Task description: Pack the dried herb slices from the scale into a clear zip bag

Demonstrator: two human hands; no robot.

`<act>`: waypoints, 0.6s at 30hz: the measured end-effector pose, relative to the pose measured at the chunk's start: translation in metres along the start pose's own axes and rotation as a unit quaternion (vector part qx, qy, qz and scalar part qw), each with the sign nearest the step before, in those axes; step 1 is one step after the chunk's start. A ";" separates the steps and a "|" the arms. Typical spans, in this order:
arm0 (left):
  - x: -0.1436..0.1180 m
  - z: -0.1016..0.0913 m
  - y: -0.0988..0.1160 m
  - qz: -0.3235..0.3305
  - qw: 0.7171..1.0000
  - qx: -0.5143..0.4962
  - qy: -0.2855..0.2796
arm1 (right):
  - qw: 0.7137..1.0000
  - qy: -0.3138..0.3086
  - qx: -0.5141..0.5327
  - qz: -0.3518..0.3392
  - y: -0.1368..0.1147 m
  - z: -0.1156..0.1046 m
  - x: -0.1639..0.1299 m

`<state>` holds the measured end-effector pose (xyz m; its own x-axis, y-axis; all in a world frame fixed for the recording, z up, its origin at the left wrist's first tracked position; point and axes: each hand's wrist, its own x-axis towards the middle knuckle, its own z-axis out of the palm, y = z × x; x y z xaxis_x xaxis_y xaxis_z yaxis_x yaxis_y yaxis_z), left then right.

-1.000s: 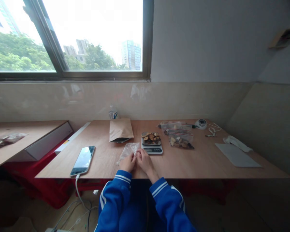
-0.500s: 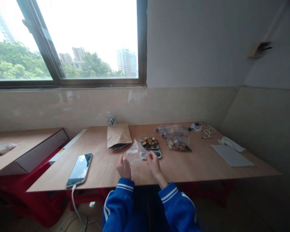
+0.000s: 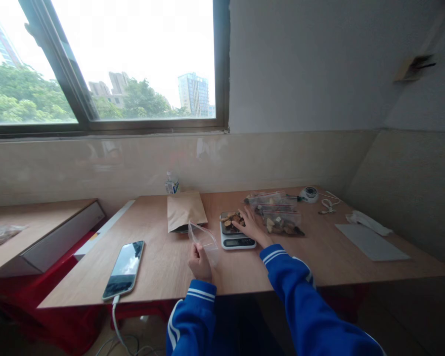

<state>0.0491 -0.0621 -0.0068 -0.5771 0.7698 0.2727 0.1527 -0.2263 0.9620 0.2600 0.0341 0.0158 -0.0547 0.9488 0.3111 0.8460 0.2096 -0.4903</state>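
Note:
A clear zip bag (image 3: 207,242) hangs from my left hand (image 3: 200,263), whose closed fingers pinch it by its left side; its mouth gapes. My right hand (image 3: 252,227) reaches over the right side of a small white kitchen scale (image 3: 228,244), with its fingers apart. Dried brown slices (image 3: 229,221) lie in a heap on the scale's platform, and the fingertips are at the heap's right edge. Whether they touch the slices, I cannot tell. Behind the zip bag, a brown kraft pouch (image 3: 186,207) lies with its dark opening facing me.
Several filled zip bags (image 3: 282,222) lie right of the scale. Farther right are a white round camera (image 3: 310,194), a coiled cable (image 3: 329,203) and a white sheet (image 3: 373,241). A phone (image 3: 124,269) on a charging cable lies left. A bottle (image 3: 171,184) stands behind the pouch.
My right hand has let go of the zip bag and moved right and forward to the slices on the scale. My left hand keeps the bag, which now hangs with its mouth apart.

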 end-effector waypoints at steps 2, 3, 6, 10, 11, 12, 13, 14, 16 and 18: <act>0.000 0.000 0.001 0.002 1.000 0.003 -0.008 | 1.000 -0.013 -0.011 -0.009 0.012 0.009 0.003; -0.001 -0.001 0.002 0.005 1.000 0.005 -0.012 | 1.000 -0.013 -0.014 -0.017 0.016 0.013 0.003; -0.001 -0.001 0.005 0.013 0.999 0.010 -0.028 | 0.999 0.012 -0.015 -0.045 0.022 0.022 0.001; -0.001 0.000 0.009 0.012 0.999 0.012 -0.048 | 0.996 0.063 -0.022 -0.056 0.021 0.020 -0.002; -0.001 0.000 0.009 0.012 0.999 0.014 -0.050 | 0.996 0.071 -0.024 -0.056 0.020 0.018 -0.002; -0.002 -0.001 0.010 0.012 0.999 0.015 -0.049 | 0.995 0.076 -0.025 -0.056 0.019 0.016 -0.003; -0.002 -0.001 0.010 0.013 0.999 0.015 -0.046 | 0.995 0.078 -0.025 -0.054 0.018 0.015 -0.003; -0.002 -0.001 0.011 0.012 0.999 0.013 -0.042 | 0.995 0.080 -0.026 -0.048 0.017 0.013 -0.004; -0.003 -0.001 0.011 0.011 0.999 0.007 -0.036 | 0.996 0.082 -0.032 -0.029 0.015 0.010 -0.004; -0.003 -0.001 0.011 0.012 0.999 0.002 -0.036 | 0.996 0.083 -0.040 -0.011 0.015 0.008 -0.004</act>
<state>0.0513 -0.0678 0.0027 -0.5135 0.8052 0.2966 0.1688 -0.2441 0.9549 0.2681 0.0353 0.0006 0.0085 0.8908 0.4543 0.8853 0.2045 -0.4177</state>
